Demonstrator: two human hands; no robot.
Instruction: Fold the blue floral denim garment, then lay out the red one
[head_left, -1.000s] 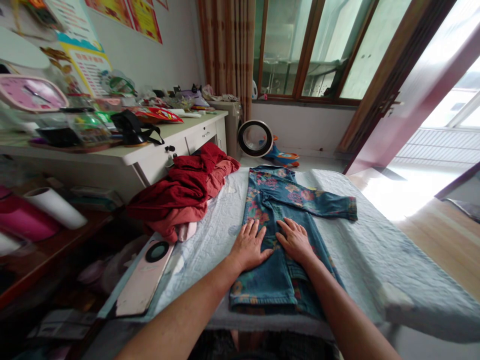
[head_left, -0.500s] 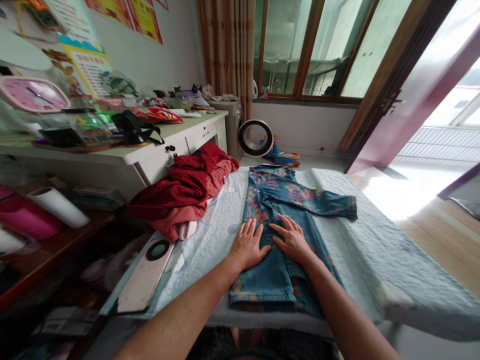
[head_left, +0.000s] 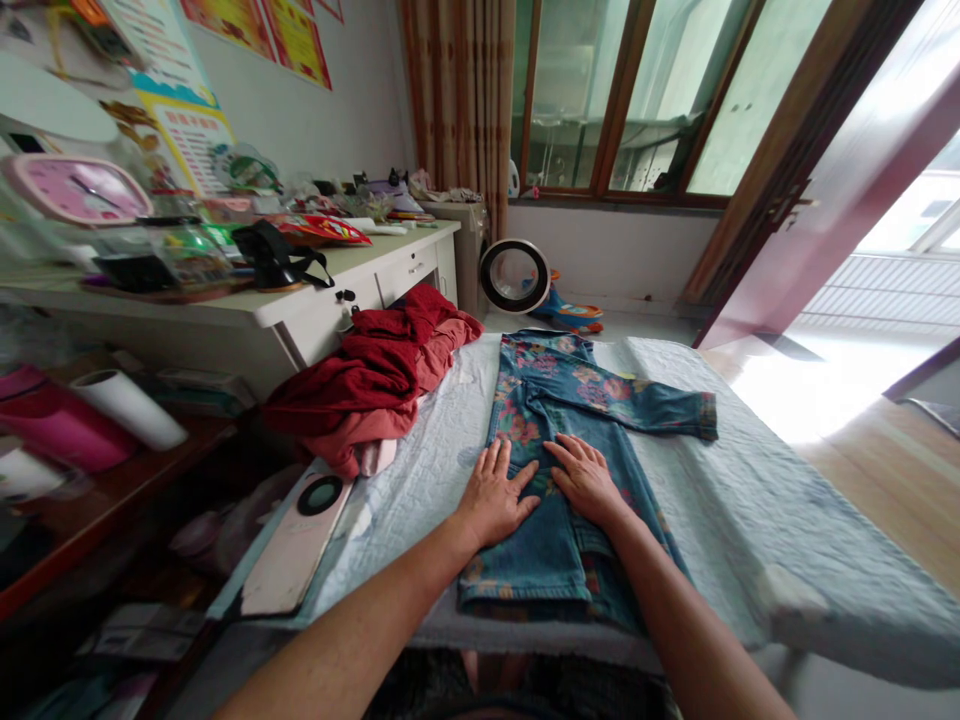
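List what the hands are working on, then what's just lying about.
In use:
floral denim garment, under the left hand and right hand
pale cover beneath

Likely lying about:
red cloth heap, untouched
pink clock
red packet
white roll

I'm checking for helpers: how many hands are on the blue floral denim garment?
2: the bare left hand and, right of it, the bare right hand, both on the blue floral denim garment.

The left hand (head_left: 496, 498) and right hand (head_left: 589, 482) hide some denim jacket (head_left: 525, 565).

Single head view, looking forward and down.
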